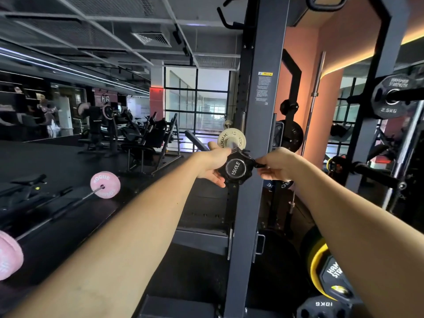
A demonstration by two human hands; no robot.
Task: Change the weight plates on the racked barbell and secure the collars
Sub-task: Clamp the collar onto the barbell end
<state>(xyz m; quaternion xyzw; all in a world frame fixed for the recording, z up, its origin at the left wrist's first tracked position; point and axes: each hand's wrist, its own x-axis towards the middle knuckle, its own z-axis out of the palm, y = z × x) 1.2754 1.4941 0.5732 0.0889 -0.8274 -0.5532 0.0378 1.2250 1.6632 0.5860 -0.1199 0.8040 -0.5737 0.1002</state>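
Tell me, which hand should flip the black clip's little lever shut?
The right hand, probably. Its fingers already pinch the lever sticking out of the black collar. The left hand is cupped round the collar's other side, holding it at the bar's end.

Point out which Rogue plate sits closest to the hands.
The small pale Rogue plate on the racked barbell, just behind both hands. The two pink Rogue plates lie far left on the floor bar.

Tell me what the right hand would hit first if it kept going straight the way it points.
The right hand points leftward and already pinches the lever of the black collar on the barbell end. Going on, it would likely press into the collar body, then the left hand. Depth is uncertain.
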